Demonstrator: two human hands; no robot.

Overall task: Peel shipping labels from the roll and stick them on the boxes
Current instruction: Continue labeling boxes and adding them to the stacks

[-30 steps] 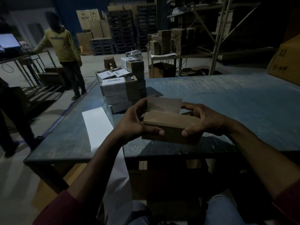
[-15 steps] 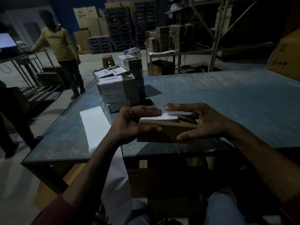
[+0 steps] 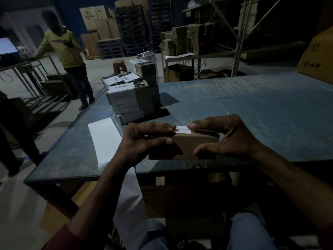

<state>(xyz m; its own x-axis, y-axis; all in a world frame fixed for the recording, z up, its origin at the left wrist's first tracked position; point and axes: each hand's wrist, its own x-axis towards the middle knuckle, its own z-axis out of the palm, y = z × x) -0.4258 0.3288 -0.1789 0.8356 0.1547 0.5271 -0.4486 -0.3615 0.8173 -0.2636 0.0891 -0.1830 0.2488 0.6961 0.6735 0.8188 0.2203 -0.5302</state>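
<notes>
Now at the near edge of the counter [image 3: 252, 109]: small brown box [image 3: 194, 145], gripped from both ends by two hands. Left hand [image 3: 144, 141] curled round the box's left end, thumb on the near face, fingertips on top. Right hand [image 3: 228, 139] clasping the box's right end, thumb low on the near face, index finger stretched along the top edge. Between the two sets of fingertips, on top of the box, a strip of white label [image 3: 183, 129], touched at both ends. Left of the box, flat on the counter and hanging over its near edge toward the lap: long white label strip [image 3: 104, 139]. Behind the box and a little to its left, on the counter: stack of labelled boxes [image 3: 129, 100], white labels on tops and sides. Far behind the box, off the counter: person in a yellow top [image 3: 66, 49] standing on the floor, shelves with more cartons [image 3: 187, 38], dark stacked pallets [image 3: 133, 27]. Well to the right of the box, at the counter's far corner: large cardboard carton [image 3: 319, 56].
</notes>
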